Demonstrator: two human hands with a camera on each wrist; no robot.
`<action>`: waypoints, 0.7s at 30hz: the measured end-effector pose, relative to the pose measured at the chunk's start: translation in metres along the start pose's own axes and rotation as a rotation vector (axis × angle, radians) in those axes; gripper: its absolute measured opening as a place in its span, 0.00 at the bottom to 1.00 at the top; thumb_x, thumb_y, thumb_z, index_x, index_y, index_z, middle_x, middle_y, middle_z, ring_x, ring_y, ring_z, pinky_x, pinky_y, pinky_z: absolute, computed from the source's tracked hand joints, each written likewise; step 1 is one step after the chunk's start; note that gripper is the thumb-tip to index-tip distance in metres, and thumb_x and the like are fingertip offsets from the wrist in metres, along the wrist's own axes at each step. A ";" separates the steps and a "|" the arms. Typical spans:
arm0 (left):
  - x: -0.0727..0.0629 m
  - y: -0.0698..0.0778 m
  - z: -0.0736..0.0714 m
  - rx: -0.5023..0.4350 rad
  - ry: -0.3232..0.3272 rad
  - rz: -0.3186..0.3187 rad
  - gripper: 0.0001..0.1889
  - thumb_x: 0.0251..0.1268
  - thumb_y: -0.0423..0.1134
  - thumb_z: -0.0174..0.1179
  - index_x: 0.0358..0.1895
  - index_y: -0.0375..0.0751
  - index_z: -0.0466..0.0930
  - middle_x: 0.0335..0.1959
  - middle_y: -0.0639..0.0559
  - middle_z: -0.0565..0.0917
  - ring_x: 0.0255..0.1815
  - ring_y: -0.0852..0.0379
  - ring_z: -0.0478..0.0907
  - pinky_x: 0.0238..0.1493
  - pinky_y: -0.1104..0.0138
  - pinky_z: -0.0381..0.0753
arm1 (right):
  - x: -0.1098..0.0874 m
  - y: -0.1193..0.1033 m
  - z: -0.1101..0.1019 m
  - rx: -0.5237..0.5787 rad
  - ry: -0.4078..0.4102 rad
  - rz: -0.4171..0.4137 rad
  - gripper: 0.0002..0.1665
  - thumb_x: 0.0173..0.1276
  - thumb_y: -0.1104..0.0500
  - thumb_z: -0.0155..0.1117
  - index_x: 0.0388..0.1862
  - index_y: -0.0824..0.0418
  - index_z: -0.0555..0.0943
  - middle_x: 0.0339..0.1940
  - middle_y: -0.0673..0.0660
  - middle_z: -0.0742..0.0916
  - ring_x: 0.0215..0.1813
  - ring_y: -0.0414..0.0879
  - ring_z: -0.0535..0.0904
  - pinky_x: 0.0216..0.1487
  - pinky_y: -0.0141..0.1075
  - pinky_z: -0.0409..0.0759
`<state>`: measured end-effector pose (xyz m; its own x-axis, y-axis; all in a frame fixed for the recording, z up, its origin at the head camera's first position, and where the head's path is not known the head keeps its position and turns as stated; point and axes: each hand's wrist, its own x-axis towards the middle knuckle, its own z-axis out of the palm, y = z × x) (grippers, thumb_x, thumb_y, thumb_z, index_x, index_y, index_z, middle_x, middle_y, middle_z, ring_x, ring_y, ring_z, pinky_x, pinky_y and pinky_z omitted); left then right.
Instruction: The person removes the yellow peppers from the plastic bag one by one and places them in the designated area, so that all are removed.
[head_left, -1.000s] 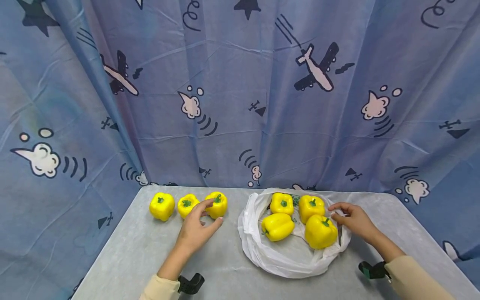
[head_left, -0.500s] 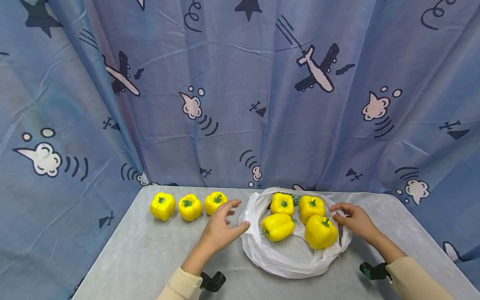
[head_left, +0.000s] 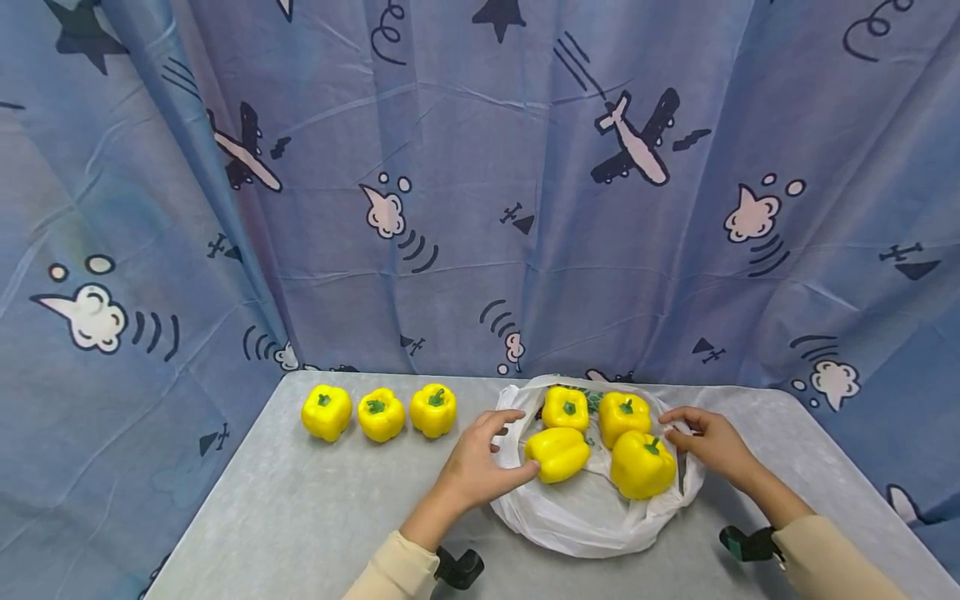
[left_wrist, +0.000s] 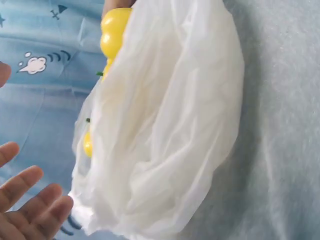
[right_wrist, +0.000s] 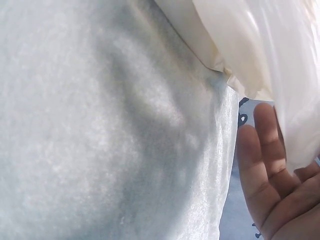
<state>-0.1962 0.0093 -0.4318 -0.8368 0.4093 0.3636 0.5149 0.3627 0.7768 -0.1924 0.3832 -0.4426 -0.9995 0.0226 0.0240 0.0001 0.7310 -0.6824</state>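
Observation:
A white plastic bag [head_left: 577, 529] lies with its mouth spread wide and several yellow bell peppers inside. One bell pepper [head_left: 557, 455] lies on its side at the left of the bag, and another bell pepper [head_left: 642, 465] sits at the right. My left hand [head_left: 480, 462] is over the bag's left rim, fingers apart and slightly bent, its thumb tip close to the lying pepper. In the left wrist view these fingers [left_wrist: 49, 212] hold nothing. My right hand [head_left: 716, 446] pinches the bag's right rim; in the right wrist view several fingers [right_wrist: 259, 175] lie behind the plastic.
Three more bell peppers stand in a row at the back left of the grey-covered table [head_left: 300, 517]: a left one [head_left: 327, 414], a middle one [head_left: 382, 416] and a right one [head_left: 432, 412]. A blue patterned curtain [head_left: 450, 167] hangs behind.
My left hand has moved right, from in front of the row of peppers to the bag's left rim. The right hand keeps its place at the right rim.

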 end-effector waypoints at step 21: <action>0.012 -0.015 0.046 0.177 0.019 0.065 0.32 0.42 0.50 0.74 0.57 0.49 0.78 0.53 0.54 0.79 0.55 0.55 0.76 0.59 0.62 0.77 | 0.002 0.005 0.003 -0.001 0.014 -0.011 0.19 0.70 0.54 0.60 0.54 0.64 0.79 0.42 0.60 0.85 0.29 0.41 0.77 0.44 0.42 0.78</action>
<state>-0.2056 0.0471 -0.4630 -0.8032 0.4211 0.4214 0.5915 0.4786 0.6489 -0.1942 0.3850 -0.4486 -0.9989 0.0243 0.0413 -0.0103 0.7323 -0.6809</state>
